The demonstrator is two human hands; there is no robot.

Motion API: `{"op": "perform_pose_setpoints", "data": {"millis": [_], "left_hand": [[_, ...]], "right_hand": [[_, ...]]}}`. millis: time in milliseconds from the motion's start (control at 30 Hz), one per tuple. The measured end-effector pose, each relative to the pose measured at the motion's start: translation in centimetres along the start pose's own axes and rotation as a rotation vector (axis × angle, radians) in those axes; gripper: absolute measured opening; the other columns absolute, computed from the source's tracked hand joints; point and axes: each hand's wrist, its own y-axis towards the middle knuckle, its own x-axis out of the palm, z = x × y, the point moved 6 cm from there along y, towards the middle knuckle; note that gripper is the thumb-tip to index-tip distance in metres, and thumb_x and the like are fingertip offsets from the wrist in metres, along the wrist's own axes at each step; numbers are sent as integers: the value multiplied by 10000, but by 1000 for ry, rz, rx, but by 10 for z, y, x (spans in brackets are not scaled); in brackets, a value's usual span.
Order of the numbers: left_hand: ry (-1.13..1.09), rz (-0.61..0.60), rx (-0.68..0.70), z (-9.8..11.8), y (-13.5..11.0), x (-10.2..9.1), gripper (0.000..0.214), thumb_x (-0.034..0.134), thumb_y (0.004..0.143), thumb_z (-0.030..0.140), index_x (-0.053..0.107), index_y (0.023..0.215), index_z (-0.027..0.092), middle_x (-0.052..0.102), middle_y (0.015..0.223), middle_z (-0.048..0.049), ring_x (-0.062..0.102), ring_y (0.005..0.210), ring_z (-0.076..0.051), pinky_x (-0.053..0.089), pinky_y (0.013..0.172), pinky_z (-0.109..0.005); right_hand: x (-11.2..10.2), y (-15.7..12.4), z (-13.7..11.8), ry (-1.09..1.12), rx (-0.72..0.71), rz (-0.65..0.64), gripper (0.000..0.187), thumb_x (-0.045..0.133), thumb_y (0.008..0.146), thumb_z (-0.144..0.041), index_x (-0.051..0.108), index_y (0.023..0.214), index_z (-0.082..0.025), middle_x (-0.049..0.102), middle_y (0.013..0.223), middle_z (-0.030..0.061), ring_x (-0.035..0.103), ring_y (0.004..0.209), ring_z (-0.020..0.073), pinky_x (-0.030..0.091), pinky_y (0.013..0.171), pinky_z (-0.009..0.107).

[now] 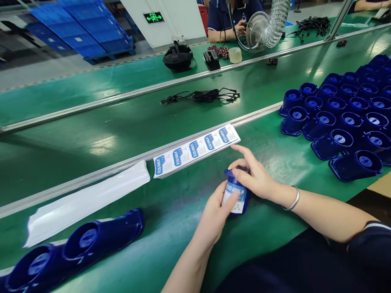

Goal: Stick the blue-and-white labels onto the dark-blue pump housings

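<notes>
The left hand [215, 213] has a labelled blue cup [241, 199] gripped round its side, and there's the right hand [258, 178], up at its rim! Just beyond on the green worktop [171, 211] lies a strip of labels [195, 151], white paper [88, 203] to its left, rows of blue cups [351, 126] off right.

I see a factory workshop: a long green bench [171, 211], rows of matching blue cups [330, 147] right, stacked crates [82, 28] far left, an exit sign [153, 17], a co-worker [219, 18] across.
</notes>
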Motion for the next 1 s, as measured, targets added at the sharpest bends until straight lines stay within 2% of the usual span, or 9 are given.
{"op": "perform_pose_setpoints", "data": {"millis": [67, 167, 300, 467, 567, 700, 900, 1000], "left_hand": [[-220, 3, -79, -5, 1, -5, 615, 689, 829, 645, 695, 1184, 143, 729, 1143, -115, 655, 1045, -257, 546, 836, -317], [-408, 10, -170, -12, 1, -5, 422, 725, 868, 508, 723, 1129, 176, 734, 1136, -97, 670, 987, -225, 586, 802, -323], [-559, 7, -249, -15, 0, 1, 198, 691, 922, 342, 732, 1059, 206, 743, 1061, -63, 685, 880, -191, 640, 781, -394], [-640, 70, -319, -17, -2, 2, 170, 591, 978, 262, 727, 1059, 198, 731, 1015, -48, 687, 828, -181, 667, 720, -435], [-651, 63, -317, -18, -2, 2, 177, 584, 981, 250, 723, 1085, 214, 731, 1044, -43, 689, 838, -176, 664, 774, -451], [-593, 41, -227, -16, -2, 1, 186, 666, 940, 332, 731, 1045, 193, 731, 1078, -64, 680, 869, -183, 659, 808, -453], [-402, 52, -95, -7, -6, 3, 409, 787, 830, 434, 720, 1139, 174, 716, 1133, -93, 659, 928, -207, 665, 780, -402], [-297, 71, -45, -3, -7, 5, 487, 811, 797, 441, 709, 1191, 173, 712, 1105, -85, 649, 868, -188, 667, 739, -369]], "right_hand": [[-3, 3, 4, 118, -2, -4, 603, 557, 926, -335, 334, 1469, -193, 697, 973, 36, 666, 881, 207, 536, 843, 381], [-4, 5, 6, 200, -27, -22, 582, 569, 935, -352, 344, 1454, -212, 687, 1008, 40, 664, 903, 206, 533, 811, 353], [-5, 3, 2, 154, -61, -32, 593, 577, 935, -342, 337, 1464, -221, 683, 1037, 50, 657, 929, 214, 531, 785, 348], [-5, 0, -3, 92, -129, -41, 600, 572, 949, -328, 324, 1484, -216, 685, 1057, 59, 655, 957, 220, 535, 837, 376], [-4, -1, -5, 84, -169, -68, 608, 575, 957, -347, 318, 1494, -230, 680, 1080, 65, 657, 975, 226, 543, 866, 394], [-4, -1, -6, 63, -164, -60, 593, 541, 964, -368, 310, 1494, -237, 683, 1080, 69, 663, 978, 234, 554, 848, 398], [-5, 0, -6, -21, -122, -4, 574, 533, 939, -321, 339, 1472, -231, 696, 1047, 50, 671, 976, 227, 544, 875, 406], [-4, 0, -5, -22, -101, 23, 586, 536, 914, -294, 347, 1463, -216, 697, 1020, 46, 670, 966, 223, 540, 873, 404]]}}
